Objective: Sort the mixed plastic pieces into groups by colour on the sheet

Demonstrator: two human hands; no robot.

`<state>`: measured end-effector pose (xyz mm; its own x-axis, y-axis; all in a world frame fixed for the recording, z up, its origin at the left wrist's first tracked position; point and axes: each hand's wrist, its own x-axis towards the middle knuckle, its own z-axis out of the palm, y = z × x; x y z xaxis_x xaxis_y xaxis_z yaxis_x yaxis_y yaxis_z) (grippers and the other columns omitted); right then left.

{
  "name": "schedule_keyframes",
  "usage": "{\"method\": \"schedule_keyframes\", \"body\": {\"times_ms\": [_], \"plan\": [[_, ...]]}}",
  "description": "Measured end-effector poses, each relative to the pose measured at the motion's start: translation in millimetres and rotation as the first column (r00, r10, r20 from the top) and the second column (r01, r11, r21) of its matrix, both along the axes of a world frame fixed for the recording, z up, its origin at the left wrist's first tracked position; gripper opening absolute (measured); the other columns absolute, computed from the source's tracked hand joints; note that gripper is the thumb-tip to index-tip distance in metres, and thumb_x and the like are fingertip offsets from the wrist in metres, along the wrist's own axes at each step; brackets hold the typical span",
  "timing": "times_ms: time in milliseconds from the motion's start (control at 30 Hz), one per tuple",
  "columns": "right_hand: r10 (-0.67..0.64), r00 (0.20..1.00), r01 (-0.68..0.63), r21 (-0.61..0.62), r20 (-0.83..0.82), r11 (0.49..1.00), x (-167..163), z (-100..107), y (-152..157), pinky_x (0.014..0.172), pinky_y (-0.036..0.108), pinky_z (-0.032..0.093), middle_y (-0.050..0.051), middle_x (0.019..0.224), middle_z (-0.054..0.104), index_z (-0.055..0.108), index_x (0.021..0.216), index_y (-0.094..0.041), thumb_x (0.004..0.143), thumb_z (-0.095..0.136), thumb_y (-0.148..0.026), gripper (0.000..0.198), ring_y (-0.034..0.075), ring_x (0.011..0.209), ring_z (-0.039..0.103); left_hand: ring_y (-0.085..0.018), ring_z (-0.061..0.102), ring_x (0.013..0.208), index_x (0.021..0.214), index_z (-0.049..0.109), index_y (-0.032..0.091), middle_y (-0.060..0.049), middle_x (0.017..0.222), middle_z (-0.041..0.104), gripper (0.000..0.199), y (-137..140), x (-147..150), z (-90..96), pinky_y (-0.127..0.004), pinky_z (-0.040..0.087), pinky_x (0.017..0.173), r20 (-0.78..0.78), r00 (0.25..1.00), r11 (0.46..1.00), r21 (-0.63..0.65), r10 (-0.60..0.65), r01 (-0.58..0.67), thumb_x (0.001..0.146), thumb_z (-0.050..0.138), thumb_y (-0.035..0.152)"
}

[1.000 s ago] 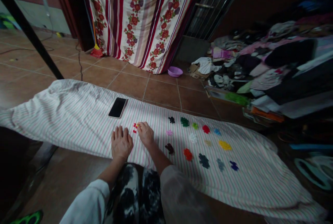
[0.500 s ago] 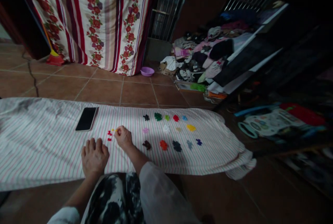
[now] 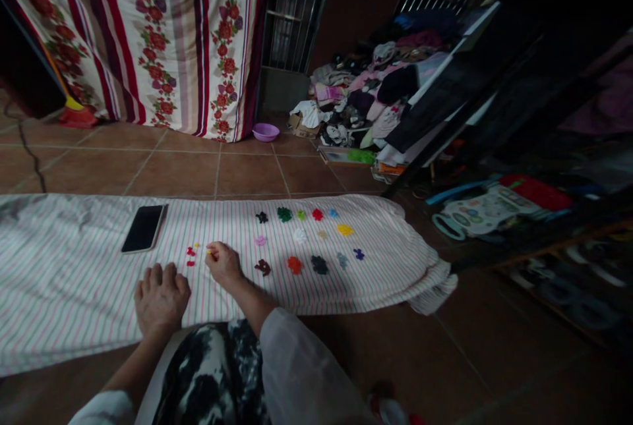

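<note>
My right hand is closed in a pinch on a small yellow piece, held just above the striped cloth. To its left lie a few small red pieces and another tiny yellow piece. Flat on the cloth, fingers stretched out, my left hand holds nothing. Small piles of coloured pieces are spread to the right, among them a pink pile, a brown pile, an orange pile and a yellow pile. The pieces are too small to tell their exact kind.
A dark-screened phone lies on the cloth at the left. Beyond are a floral curtain, a purple basin and a heap of clothes. A rack with a colourful plastic toy stands at the right.
The view has shifted, moving the scene leftward in the picture. My right hand has drawn slightly right, away from the small red and yellow pieces. My left hand stays flat.
</note>
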<state>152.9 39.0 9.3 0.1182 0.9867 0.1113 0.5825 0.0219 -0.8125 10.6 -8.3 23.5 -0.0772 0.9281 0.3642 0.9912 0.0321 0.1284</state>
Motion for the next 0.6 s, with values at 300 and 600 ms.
{"method": "schedule_keyframes", "body": {"times_ms": [300,600], "plan": [[0.042,0.999,-0.038,0.145,-0.025,0.989,61,32,-12,0.086,0.026,0.053,0.002,0.099,0.075,0.071,0.103,-0.024,0.092,0.055,-0.021,0.020,0.015,0.090,0.069,-0.034,0.049,0.130,0.124,0.061,0.010,-0.021,0.133,0.059,0.047,-2,1,2.8,-0.049,0.038,0.107,0.003,1.000,1.000,-0.001,0.003,-0.003,0.093,0.032,0.032],[-0.217,0.970,0.238,0.280,-0.105,0.930,182,8,-25,0.075,0.028,0.056,0.004,0.092,0.075,0.070,0.106,-0.023,0.091,0.048,-0.032,0.027,0.017,0.082,0.071,-0.035,0.049,0.130,0.124,0.060,0.009,-0.021,0.132,0.058,0.050,-4,4,11.6,-0.049,0.038,0.107,0.014,1.000,0.999,-0.052,-0.002,0.003,0.094,0.028,0.033]]}}
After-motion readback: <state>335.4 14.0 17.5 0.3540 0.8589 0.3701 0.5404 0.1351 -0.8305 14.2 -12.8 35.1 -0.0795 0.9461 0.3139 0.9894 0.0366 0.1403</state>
